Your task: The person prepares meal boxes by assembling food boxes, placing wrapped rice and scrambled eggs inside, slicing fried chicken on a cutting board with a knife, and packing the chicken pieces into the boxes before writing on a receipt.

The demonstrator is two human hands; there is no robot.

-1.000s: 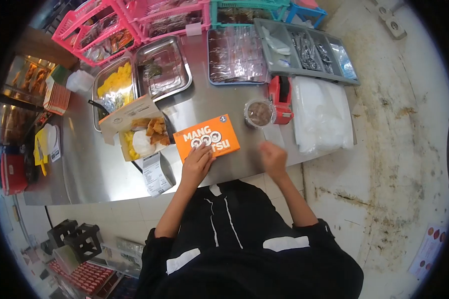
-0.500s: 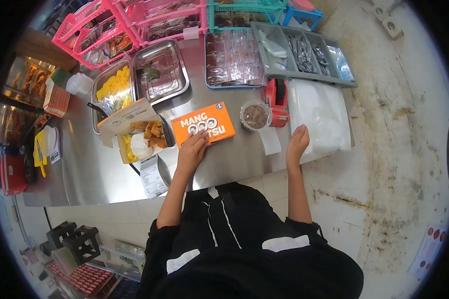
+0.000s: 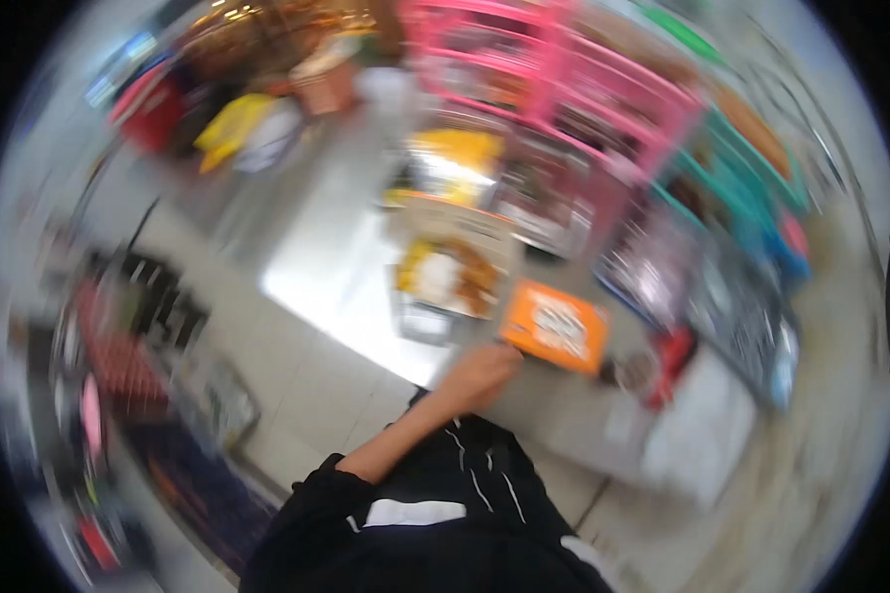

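My left hand (image 3: 489,371) is at the counter's front edge, right by the near left corner of the closed orange box (image 3: 556,331). Its fingers look curled but are smeared by motion. Left of the orange box stands an opened cardboard meal box (image 3: 457,219), its lid up. White rice (image 3: 437,279), something yellow and brown fried-looking pieces (image 3: 477,287) fill it. A paper receipt (image 3: 425,322) lies just in front of the meal box. My right hand is out of view.
Behind stand a metal pan of yellow food (image 3: 455,153), pink baskets (image 3: 603,84) and a teal basket (image 3: 727,183). To the right are a round clear tub (image 3: 635,373), a red tape dispenser (image 3: 672,361), a white plastic stack (image 3: 702,430) and a grey tray (image 3: 737,306).
My view has swung to the left and blurred. My left hand has come off the top of the orange box to its near corner. My right hand has left the view.
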